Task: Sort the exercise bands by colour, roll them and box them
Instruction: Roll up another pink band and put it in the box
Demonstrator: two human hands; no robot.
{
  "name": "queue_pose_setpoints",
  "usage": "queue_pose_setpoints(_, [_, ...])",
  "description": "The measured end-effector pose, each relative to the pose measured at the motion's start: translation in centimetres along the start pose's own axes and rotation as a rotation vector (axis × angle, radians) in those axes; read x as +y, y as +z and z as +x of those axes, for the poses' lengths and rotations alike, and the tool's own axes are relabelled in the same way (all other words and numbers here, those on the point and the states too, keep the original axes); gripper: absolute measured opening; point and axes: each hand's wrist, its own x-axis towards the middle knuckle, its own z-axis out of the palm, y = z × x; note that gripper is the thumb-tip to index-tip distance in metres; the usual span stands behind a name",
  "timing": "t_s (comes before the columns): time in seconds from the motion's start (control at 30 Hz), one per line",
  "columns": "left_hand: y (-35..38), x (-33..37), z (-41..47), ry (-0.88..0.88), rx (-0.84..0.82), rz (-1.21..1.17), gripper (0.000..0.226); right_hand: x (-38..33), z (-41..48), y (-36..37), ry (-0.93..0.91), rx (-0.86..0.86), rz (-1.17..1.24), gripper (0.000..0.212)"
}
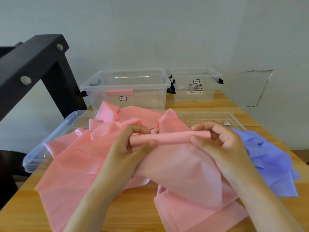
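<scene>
My left hand (pixel 130 148) and right hand (pixel 222 144) pinch the pink roll (pixel 168 137); a lid (pixel 41 153) overhangs the desk (pixel 20 215) edge; the box label (pixel 123 98) is unreadable.

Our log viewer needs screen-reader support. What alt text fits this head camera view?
The left hand and right hand roll a pink exercise band into a tube over a wooden table. Purple bands lie at right; a pink roll sits in the larger clear box behind.

Soft, even light leaves only faint shadows, while the wide-angle view bends and blurs the black frame (pixel 33 64) at nine o'clock.
</scene>
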Motion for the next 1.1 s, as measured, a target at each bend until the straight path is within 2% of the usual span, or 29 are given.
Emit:
queue_pose_setpoints(0.07, [-0.2,-0.1,0.1,-0.035,-0.008,-0.053,0.026,0.1,0.0,-0.1,0.006,-0.005,0.007,0.032])
queue_pose_setpoints(0.2, [-0.4,-0.4,0.2,-0.098,-0.048,-0.110,0.025,0.1,0.1,-0.3,0.013,-0.023,0.056,0.033])
queue_pose_setpoints(0.3, [-0.4,-0.2,0.2,-0.056,-0.039,-0.152,0.025,0.5,0.3,-0.5,0.060,-0.088,0.101,0.021])
queue_pose_setpoints(0.4, [-0.4,-0.1,0.3,-0.033,-0.023,-0.212,0.028,0.9,0.5,-0.7,0.098,-0.137,0.123,0.043])
queue_pose_setpoints(0.43, [-0.3,-0.2,0.4,-0.037,-0.013,-0.223,0.029,1.0,0.5,-0.7,0.084,-0.135,0.115,0.044])
queue_pose_setpoints(0.47, [-0.4,-0.3,0.4,-0.051,-0.006,-0.221,0.030,0.9,0.5,-0.6,0.074,-0.128,0.115,0.036])
queue_pose_setpoints(0.53, [-0.6,-0.9,0.4,-0.099,-0.018,-0.185,0.027,0.6,0.5,-0.5,0.047,-0.107,0.136,0.020])
queue_pose_setpoints(0.63, [-0.6,-1.0,0.3,-0.119,-0.062,-0.027,0.028,1.0,0.5,-0.6,0.031,-0.097,0.118,0.025])
queue_pose_setpoints(0.7, [-0.5,-1.0,0.4,-0.082,-0.048,-0.046,0.020,1.0,0.5,-0.6,0.065,-0.123,0.121,0.024])
queue_pose_setpoints(0.83, [-0.1,-0.6,0.3,-0.046,-0.009,-0.090,0.017,1.1,0.4,-0.6,0.139,-0.167,0.050,0.019])
queue_pose_setpoints(0.93, [-0.4,-0.9,0.3,-0.079,-0.013,-0.022,0.019,1.0,0.4,-0.6,0.081,-0.101,0.020,0.018])
queue_pose_setpoints(1.0, [-0.4,-1.0,0.1,-0.105,-0.058,0.069,0.024,0.8,0.4,-0.5,0.038,-0.079,0.022,0.029])
queue_pose_setpoints(1.03, [-0.3,-1.0,0.1,-0.094,-0.050,0.098,0.016,0.8,0.3,-0.5,0.022,-0.083,0.026,0.032])
queue_pose_setpoints(1.1, [-0.2,-0.8,0.1,-0.044,-0.021,0.087,0.006,0.9,0.4,-0.6,0.026,-0.110,0.025,0.027])
